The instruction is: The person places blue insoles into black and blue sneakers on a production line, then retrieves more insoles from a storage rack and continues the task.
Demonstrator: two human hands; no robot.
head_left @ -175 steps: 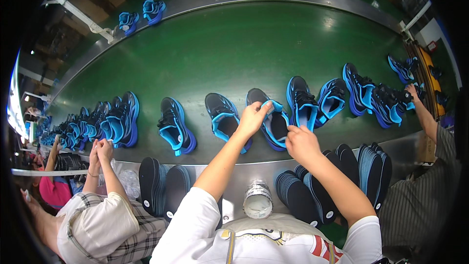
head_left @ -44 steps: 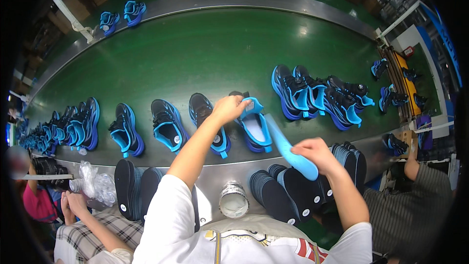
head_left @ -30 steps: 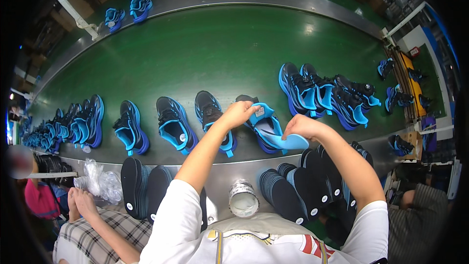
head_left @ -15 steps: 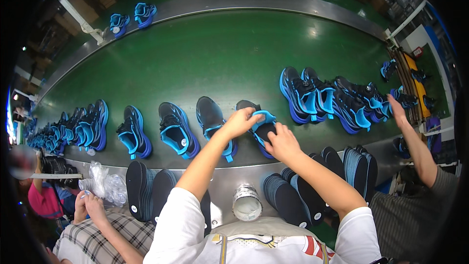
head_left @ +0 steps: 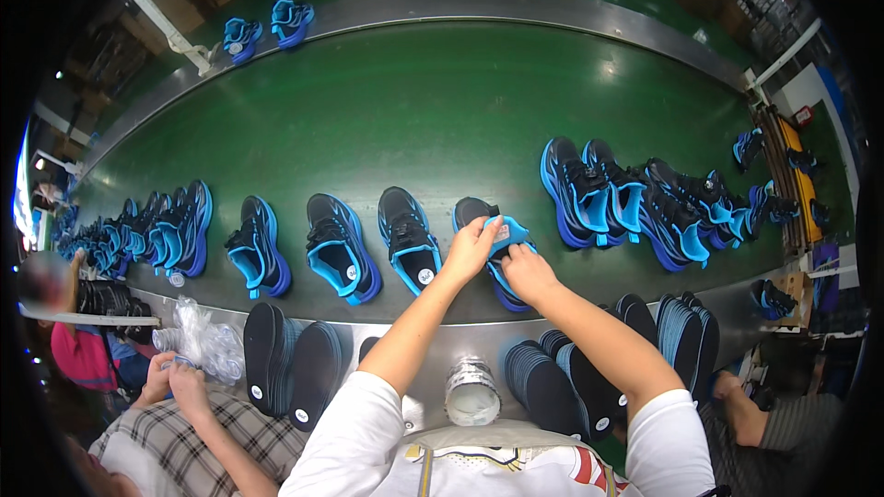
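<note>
A black sneaker (head_left: 473, 212) with a blue collar and sole lies in front of me on the green conveyor belt, toe pointing away. My left hand (head_left: 471, 250) pinches its light-blue tongue (head_left: 505, 235), holding it folded up. At the shoe's opening is my right hand (head_left: 529, 274), its fingers curled and tucked partly inside; their tips are hidden, and I cannot tell what they hold. Just left of this shoe stands another matching sneaker (head_left: 406, 230), with a round white label visible inside. Further left are two more sneakers, one of them (head_left: 341, 244) also showing a white label.
Stacks of dark insoles (head_left: 543, 387) line the metal edge (head_left: 433, 331) near me, beside a tape roll (head_left: 472, 393). More sneakers (head_left: 575, 193) cluster at right. A co-worker's hands (head_left: 175, 385) are near clear plastic bags (head_left: 207, 345) at left; another person's arm (head_left: 744, 414) is at lower right.
My right hand's fingers have curled further into the sneaker's opening, while my left hand still grips the tongue. The co-worker's arm at right has withdrawn from the belt toward the lower right.
</note>
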